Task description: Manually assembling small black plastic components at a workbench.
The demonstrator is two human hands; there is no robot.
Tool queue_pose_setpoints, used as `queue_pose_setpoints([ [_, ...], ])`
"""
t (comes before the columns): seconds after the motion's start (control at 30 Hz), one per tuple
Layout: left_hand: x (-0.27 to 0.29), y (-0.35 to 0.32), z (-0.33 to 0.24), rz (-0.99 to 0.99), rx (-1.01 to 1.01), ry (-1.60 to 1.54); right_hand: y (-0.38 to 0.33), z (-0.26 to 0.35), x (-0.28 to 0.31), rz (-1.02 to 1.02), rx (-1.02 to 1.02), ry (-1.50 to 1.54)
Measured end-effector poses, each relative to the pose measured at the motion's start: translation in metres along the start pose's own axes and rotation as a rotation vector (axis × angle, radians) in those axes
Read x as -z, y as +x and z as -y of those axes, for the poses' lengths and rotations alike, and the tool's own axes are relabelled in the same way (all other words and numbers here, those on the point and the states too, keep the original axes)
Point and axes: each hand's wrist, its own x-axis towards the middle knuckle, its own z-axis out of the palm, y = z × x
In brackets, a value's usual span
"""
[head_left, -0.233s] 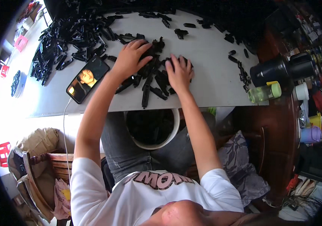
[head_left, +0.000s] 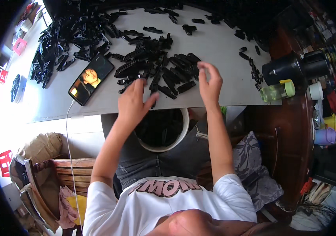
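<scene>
A loose heap of small black plastic parts (head_left: 136, 65) lies on the grey-white table in front of me, close to its near edge. My left hand (head_left: 133, 100) is at the near side of this heap, thumb spread away from the fingers, fingertips by the nearest parts. Nothing shows in its grip. My right hand (head_left: 211, 84) is raised at the heap's right side, fingers bent and apart from the thumb, and it appears to hold nothing. Several elongated black parts (head_left: 171, 76) lie between the two hands. Below the table edge, a white bucket (head_left: 185, 131) with dark pieces inside stands between my legs.
A larger pile of black parts (head_left: 73, 37) covers the far left. A phone (head_left: 91, 80) with a cable lies left of my left hand. At the right stand a green bottle (head_left: 277, 92) and a black jug (head_left: 282, 72). Scattered parts (head_left: 254, 72) lie near the right edge.
Both hands have come off the heap: the left has drawn back toward the near edge, the right has moved back and to the right. More of the heap shows now.
</scene>
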Motion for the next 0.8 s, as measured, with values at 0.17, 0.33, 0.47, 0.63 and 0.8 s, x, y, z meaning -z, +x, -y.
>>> queue_pose_setpoints([
  [0.17,-0.022,-0.012,0.005,0.03,0.004,0.101,-0.037,0.011,0.005,0.298,0.208,-0.278],
  [0.33,-0.017,-0.021,0.018,0.049,0.24,-0.434,-0.049,0.002,0.001,0.281,0.306,-0.517],
  [0.47,-0.003,-0.03,0.007,0.098,0.492,-0.851,-0.056,0.033,0.009,0.297,0.21,-0.243],
  [0.63,-0.017,-0.045,-0.006,0.097,0.295,-0.761,-0.073,0.077,0.007,0.658,0.035,0.21],
  [0.8,-0.008,-0.047,-0.024,0.165,0.164,-0.626,-0.088,0.074,0.002,0.308,-0.481,0.89],
])
